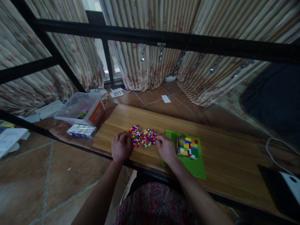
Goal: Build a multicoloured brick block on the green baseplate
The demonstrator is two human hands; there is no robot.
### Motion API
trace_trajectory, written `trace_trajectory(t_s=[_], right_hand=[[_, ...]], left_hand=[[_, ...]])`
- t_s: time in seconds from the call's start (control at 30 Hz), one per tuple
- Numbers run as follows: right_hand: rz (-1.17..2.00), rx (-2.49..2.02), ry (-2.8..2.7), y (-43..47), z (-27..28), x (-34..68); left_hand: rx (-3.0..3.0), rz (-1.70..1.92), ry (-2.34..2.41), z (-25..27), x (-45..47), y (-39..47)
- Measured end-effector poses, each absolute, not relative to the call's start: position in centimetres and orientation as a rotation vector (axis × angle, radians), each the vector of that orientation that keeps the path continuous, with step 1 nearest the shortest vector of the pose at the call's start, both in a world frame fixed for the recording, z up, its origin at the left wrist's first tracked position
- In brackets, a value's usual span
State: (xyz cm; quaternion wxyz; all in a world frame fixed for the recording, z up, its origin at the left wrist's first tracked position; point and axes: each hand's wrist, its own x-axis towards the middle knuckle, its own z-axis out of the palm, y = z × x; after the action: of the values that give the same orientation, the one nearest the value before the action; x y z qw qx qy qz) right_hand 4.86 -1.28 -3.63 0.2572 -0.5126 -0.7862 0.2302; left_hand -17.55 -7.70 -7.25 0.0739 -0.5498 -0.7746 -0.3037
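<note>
while bricks [137, 136] are lying loose on the counter [225, 153], likely for easy reach, the left hand [120, 147] is resting curled beside them, the right hand [166, 148] bending at their edge, grips unclear.

Loose bricks [139, 137] lie on the table [229, 156], left of the baseplate [194, 170], right of a bin [96, 113] (apparently holding pieces [82, 115]).

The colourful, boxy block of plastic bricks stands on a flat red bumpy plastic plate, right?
Not quite: the head view shows the flat bumpy plastic plate is green, not red. The colourful, boxy block of plastic bricks does stand on it.
</note>
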Motion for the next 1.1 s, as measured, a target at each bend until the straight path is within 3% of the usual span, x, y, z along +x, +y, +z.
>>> trace_trajectory(t_s=[0.57,1.1], right_hand=[[0.584,-1.613,-2.151,2.9,-3.6,3.6],[0.437,-1.463,-2.364,2.7,-3.9,2.0]], left_hand=[[-1.649,-0.913,-2.335,-7.2,-17.4,-7.8],[-1.639,-0.934,-2.366,-7.2,-17.4,-7.8]])
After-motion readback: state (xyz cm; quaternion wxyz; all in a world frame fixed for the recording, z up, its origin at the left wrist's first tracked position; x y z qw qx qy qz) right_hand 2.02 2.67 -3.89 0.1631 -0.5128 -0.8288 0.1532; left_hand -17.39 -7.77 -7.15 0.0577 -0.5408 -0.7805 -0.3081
